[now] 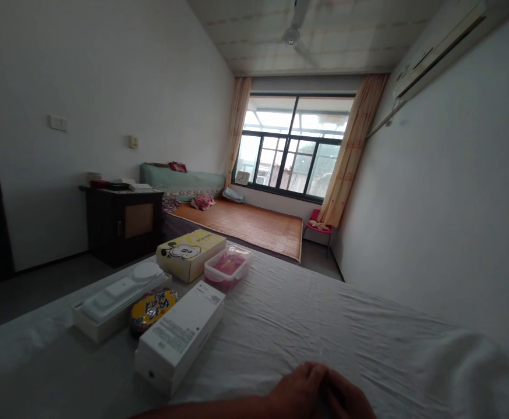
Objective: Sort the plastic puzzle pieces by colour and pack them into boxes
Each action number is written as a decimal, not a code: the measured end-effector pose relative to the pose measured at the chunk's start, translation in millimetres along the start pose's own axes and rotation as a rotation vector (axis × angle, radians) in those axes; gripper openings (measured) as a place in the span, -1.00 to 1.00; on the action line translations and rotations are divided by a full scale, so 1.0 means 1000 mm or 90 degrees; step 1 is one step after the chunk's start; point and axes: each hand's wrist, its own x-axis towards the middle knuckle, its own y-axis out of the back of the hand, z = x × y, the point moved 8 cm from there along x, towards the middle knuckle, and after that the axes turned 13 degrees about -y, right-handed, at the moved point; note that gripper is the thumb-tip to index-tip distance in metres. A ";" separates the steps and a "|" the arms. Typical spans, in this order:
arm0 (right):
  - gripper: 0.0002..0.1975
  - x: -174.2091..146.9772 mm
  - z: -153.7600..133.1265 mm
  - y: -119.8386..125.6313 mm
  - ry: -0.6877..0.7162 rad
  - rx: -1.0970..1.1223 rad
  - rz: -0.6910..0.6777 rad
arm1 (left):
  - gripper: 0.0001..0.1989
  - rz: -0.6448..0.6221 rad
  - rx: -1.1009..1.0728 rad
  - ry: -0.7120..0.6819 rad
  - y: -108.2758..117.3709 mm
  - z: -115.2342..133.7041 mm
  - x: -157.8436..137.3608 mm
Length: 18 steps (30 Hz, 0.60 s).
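At the bottom edge, my left hand (297,389) and my right hand (346,397) meet over the white sheet (324,314). Their fingers are curled and touch at the tips. Whether anything lies between them is hidden. Nearest, to the left, is a long white box (184,334) with printed text. Behind it lies a yellow and dark patterned oval tin (153,309). Left of that, an open white box (121,297) holds a white device. Further back are a yellow cartoon box (192,254) and a clear lidded container (228,266) with pink contents.
A bed with a woven mat (246,224) stands beyond the sheet, below the window (292,145). A dark cabinet (123,224) is at the left wall, with small items on top. Near the right curtain stands a red chair (319,222).
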 end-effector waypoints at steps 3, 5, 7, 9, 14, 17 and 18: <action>-0.52 0.000 0.000 0.000 -0.005 -0.008 0.003 | -0.23 -0.002 0.000 -0.004 0.000 0.001 0.000; -0.52 0.001 0.000 0.001 -0.002 -0.007 0.005 | -0.23 -0.005 0.001 -0.005 0.000 0.001 0.000; -0.53 0.001 0.001 0.001 0.004 -0.006 0.007 | -0.23 -0.004 0.003 -0.006 0.001 0.002 0.000; -0.55 0.001 0.002 0.001 0.008 -0.005 0.008 | -0.23 -0.005 0.004 -0.006 0.003 0.004 -0.001; -0.55 0.000 0.000 0.002 0.012 0.010 0.020 | -0.22 -0.006 0.004 -0.010 0.007 0.011 -0.003; -0.55 -0.001 0.000 0.004 0.014 0.012 0.033 | -0.21 -0.002 0.001 -0.011 0.009 0.013 -0.003; -0.55 -0.001 0.000 0.005 0.012 0.011 0.036 | -0.20 -0.002 0.000 -0.010 0.010 0.013 -0.003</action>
